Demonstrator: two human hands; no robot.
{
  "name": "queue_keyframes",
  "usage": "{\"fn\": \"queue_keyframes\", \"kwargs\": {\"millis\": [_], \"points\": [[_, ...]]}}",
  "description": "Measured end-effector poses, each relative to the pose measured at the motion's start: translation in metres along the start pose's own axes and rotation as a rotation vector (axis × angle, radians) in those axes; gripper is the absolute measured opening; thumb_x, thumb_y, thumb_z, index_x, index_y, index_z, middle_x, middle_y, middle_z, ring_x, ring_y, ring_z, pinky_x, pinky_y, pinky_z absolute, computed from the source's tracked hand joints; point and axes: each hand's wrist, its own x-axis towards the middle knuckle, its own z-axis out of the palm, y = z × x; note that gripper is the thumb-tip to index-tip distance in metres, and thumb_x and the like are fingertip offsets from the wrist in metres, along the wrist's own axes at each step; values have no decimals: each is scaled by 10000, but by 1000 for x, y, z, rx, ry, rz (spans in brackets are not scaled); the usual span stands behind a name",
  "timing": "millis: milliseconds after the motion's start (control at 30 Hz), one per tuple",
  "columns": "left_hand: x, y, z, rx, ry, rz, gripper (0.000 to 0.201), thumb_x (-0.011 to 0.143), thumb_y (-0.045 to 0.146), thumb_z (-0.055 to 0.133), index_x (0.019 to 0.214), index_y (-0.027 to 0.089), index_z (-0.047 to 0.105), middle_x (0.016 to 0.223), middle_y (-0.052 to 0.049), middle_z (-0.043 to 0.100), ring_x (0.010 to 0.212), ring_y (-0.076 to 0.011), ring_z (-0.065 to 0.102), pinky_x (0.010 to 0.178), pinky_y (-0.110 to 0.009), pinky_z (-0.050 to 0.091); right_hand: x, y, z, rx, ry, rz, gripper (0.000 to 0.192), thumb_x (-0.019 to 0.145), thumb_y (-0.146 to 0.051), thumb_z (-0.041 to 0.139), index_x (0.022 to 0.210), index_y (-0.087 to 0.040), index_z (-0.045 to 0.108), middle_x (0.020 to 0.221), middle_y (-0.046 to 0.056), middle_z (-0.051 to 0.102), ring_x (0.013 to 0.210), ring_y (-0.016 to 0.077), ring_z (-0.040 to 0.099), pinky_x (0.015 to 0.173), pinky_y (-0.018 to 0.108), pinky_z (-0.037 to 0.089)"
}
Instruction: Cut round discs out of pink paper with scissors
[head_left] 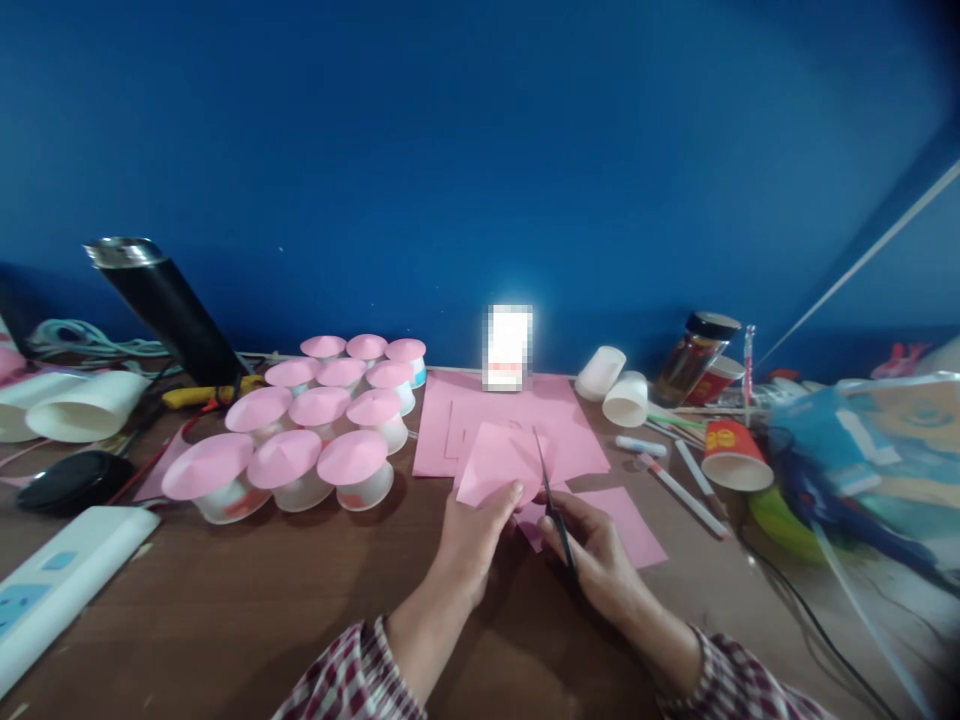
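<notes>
Between thumb and fingers, my left hand (480, 530) pinches a piece of pink paper (491, 462) over the middle of the desk. My right hand (592, 550) is closed round the handles of a pair of scissors (559, 525). The scissor blades point away from me and lie along the paper's right edge; whether they are cutting into it I cannot tell. Under and behind the held piece lie larger pink sheets (435, 430). Another pink piece (626, 525) rests on the desk beneath and right of my right hand.
Several paper cups with pink cone tops (285, 460) stand in rows on the left. White cups (626, 400), a red cup (735, 455), a jar (694, 355) and markers (686, 495) lie right. A power strip (67, 590) and black flask (165, 310) are far left. A bright screen (508, 348) stands behind.
</notes>
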Motion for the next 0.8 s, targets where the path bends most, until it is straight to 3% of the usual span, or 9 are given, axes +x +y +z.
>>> {"fn": "queue_keyframes", "kwargs": {"millis": [633, 800], "points": [[-2, 2, 2, -22, -7, 29, 302, 651, 361, 735, 784, 110, 634, 589, 5, 561, 517, -97, 483, 482, -220, 397, -1, -3, -1, -61, -8, 18, 424, 808, -450, 605, 1036, -92, 596, 566, -31, 473, 506, 100, 406, 446, 212, 322], [0, -1, 0, -22, 19, -8, 319, 616, 391, 754, 717, 115, 629, 576, -8, 566, 526, -120, 505, 502, -241, 418, -2, -4, 0, -52, -23, 32, 436, 805, -465, 607, 1038, -97, 613, 572, -26, 472, 507, 101, 407, 440, 212, 316]]}}
